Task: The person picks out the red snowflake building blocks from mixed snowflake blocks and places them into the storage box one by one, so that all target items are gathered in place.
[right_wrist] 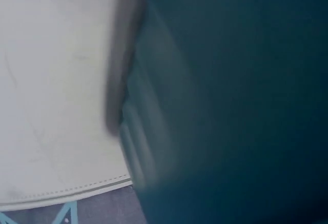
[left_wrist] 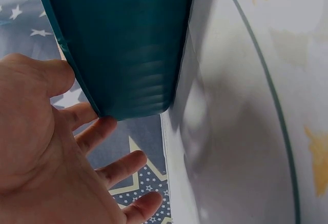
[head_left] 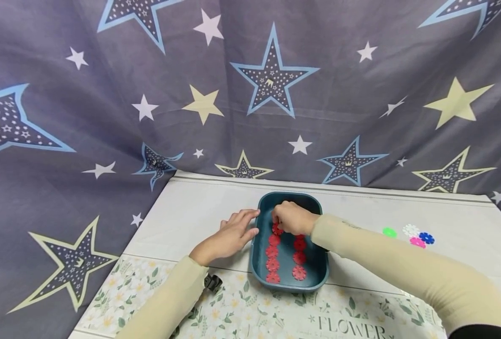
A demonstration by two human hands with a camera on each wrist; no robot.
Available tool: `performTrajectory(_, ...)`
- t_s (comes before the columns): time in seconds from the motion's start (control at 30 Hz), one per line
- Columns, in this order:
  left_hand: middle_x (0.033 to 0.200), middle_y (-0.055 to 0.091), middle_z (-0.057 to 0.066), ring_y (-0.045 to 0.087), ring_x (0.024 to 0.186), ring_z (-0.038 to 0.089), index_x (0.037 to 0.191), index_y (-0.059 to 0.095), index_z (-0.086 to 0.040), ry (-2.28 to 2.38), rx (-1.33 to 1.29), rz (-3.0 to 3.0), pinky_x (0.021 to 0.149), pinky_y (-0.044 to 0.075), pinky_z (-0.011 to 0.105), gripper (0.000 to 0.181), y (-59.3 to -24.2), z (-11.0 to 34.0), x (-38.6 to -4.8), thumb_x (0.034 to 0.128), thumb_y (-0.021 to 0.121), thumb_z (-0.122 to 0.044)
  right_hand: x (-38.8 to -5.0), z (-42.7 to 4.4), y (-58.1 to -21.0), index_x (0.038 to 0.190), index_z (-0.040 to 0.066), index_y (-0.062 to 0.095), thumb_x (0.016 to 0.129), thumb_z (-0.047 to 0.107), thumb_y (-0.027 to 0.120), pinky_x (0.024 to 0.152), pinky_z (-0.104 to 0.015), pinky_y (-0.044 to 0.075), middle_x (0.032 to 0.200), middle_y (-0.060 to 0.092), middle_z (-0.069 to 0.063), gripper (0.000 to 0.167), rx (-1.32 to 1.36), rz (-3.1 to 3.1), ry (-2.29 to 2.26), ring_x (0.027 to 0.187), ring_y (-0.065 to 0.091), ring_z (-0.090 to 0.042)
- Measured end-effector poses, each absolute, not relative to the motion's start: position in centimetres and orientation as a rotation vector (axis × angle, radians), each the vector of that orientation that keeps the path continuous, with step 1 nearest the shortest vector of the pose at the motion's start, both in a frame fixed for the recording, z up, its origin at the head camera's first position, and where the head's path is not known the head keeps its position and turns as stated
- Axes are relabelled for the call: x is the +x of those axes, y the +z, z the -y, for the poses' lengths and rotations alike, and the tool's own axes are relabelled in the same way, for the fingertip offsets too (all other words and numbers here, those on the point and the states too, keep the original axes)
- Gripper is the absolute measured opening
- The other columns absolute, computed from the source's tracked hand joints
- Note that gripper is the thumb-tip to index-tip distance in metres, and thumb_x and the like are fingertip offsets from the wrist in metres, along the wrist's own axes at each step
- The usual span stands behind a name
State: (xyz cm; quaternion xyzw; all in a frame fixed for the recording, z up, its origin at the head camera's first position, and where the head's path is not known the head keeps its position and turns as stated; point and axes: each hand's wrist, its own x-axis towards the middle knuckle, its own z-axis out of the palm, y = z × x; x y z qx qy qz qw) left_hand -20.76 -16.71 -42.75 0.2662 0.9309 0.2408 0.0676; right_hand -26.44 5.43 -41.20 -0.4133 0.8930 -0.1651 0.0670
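A dark teal tray (head_left: 290,282) holds several red flower-shaped plastic discs (head_left: 272,264) in two lengthwise rows. My right hand (head_left: 293,218) reaches inside it, fingers bent down at the far end of the left row, where they pinch a red disc (head_left: 277,229). The hand partly covers the far end of the right row. In the right wrist view only the tray's wall (right_wrist: 215,106) shows, not the hand. On the tray's left side, my left hand (head_left: 229,238) touches the rim with fingers spread and fairly straight. The left wrist view has the thumb (left_wrist: 59,77) against the outer wall.
Green (head_left: 389,232), white (head_left: 411,230), blue (head_left: 426,238) and pink (head_left: 417,242) flower-shaped discs lie on the white table cover (head_left: 360,212) right of the tray. A star-patterned curtain (head_left: 339,117) hangs behind the table. The cover's near part has printed flowers.
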Motion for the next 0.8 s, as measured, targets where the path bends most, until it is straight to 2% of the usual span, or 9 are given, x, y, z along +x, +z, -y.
performTrajectory(0.17,0.150,0.026,0.000,0.027,0.131,0.023,0.149,0.028,-0.015,0.730,0.798,-2.801,0.088,0.026,0.048,0.054,-42.7,16.7,-20.7,0.1023,0.037,-0.039,-26.3,-5.2,-41.4,0.078,0.005,0.067,0.080,-0.004,0.070,0.056,-0.026,0.046,0.067,0.056,0.001,0.010,-1.223,-2.707,-0.443,0.055,0.052,-0.011)
performTrajectory(0.3,0.149,0.027,0.000,0.028,0.131,0.024,0.149,0.029,-0.014,0.735,0.808,-2.806,0.087,0.027,0.049,0.053,-42.5,16.7,-20.8,0.1023,0.038,-0.039,-25.2,-5.3,-40.7,0.084,0.007,0.071,0.083,0.000,0.069,0.062,-0.025,0.048,0.076,0.063,0.000,0.007,-1.368,-2.670,-0.381,0.065,0.056,-0.009)
performTrajectory(0.4,0.149,0.027,0.001,0.028,0.131,0.024,0.149,0.029,-0.013,0.734,0.818,-2.810,0.088,0.027,0.049,0.053,-42.4,16.7,-20.8,0.1024,0.037,-0.038,-23.4,-5.7,-39.7,0.092,0.011,0.074,0.085,0.001,0.065,0.071,-0.024,0.048,0.087,0.064,0.002,0.015,-1.556,-2.544,-0.346,0.077,0.058,-0.007)
performTrajectory(0.53,0.149,0.027,0.001,0.028,0.132,0.025,0.149,0.029,-0.013,0.735,0.825,-2.801,0.089,0.027,0.050,0.054,-42.2,16.7,-20.7,0.1025,0.037,-0.038,-20.8,-6.5,-38.8,0.099,0.017,0.075,0.084,-0.003,0.062,0.076,-0.020,0.046,0.093,0.061,0.008,0.028,-1.724,-2.358,-0.301,0.088,0.058,-0.004)
performTrajectory(0.67,0.149,0.028,0.003,0.028,0.131,0.026,0.148,0.030,-0.012,0.757,0.830,-2.800,0.088,0.027,0.051,0.053,-42.1,16.7,-20.6,0.1025,0.038,-0.037,-19.3,-7.2,-39.0,0.100,0.020,0.076,0.078,-0.009,0.064,0.073,-0.015,0.043,0.094,0.058,0.011,0.038,-1.773,-2.284,-0.237,0.090,0.055,-0.001)
performTrajectory(0.8,0.148,0.028,0.003,0.029,0.131,0.026,0.148,0.030,-0.012,0.766,0.830,-2.800,0.088,0.026,0.051,0.053,-42.3,16.6,-20.5,0.1025,0.038,-0.037,-18.9,-7.6,-39.8,0.100,0.020,0.076,0.074,-0.009,0.066,0.071,-0.013,0.041,0.093,0.055,0.012,0.040,-1.777,-2.261,-0.218,0.089,0.053,-0.001)
